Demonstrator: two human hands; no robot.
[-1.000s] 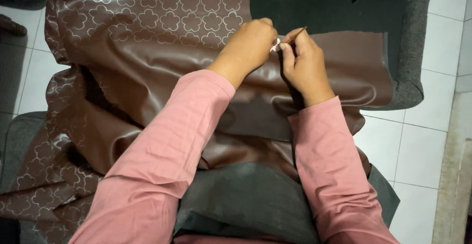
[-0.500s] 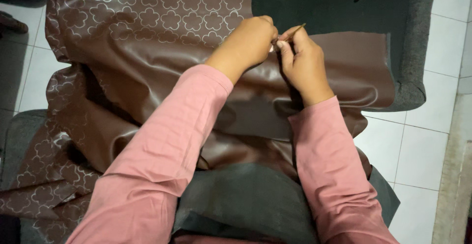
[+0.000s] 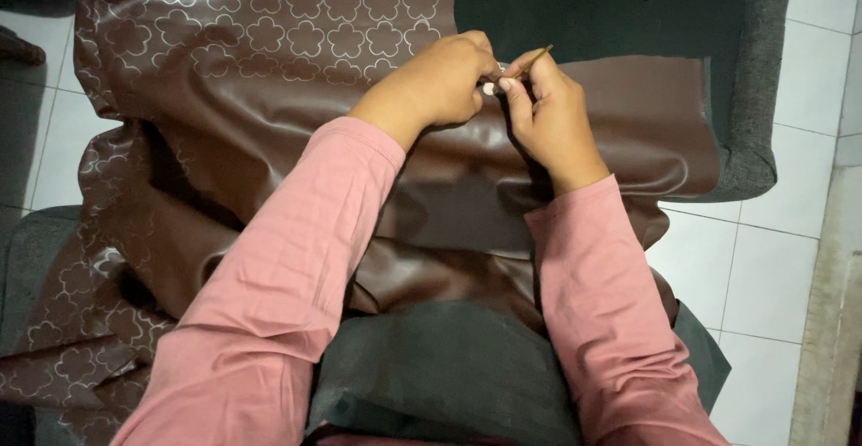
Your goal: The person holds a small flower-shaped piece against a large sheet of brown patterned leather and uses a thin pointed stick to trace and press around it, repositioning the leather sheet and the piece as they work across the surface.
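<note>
A large sheet of shiny brown fabric [image 3: 269, 78] with a pale flower pattern lies spread over a dark grey surface; its plain brown part [image 3: 628, 123] runs to the right. My left hand [image 3: 440, 82] presses down on the fabric with fingers curled, pinching it near the middle. My right hand [image 3: 548, 114] sits right beside it, fingers closed on a thin brown stick-like tool [image 3: 525, 61] that points up and right. The fingertips of both hands meet at one spot on the fabric. Both arms wear pink sleeves.
A dark grey upholstered surface [image 3: 745, 96] lies under the fabric and ends at the right. A dark grey cloth [image 3: 449, 374] covers my lap. White floor tiles [image 3: 772, 266] show at right and at far left.
Both hands stay at the same spot on the fabric. The thin tool in my right hand has shifted slightly; the fingers have moved a little.
</note>
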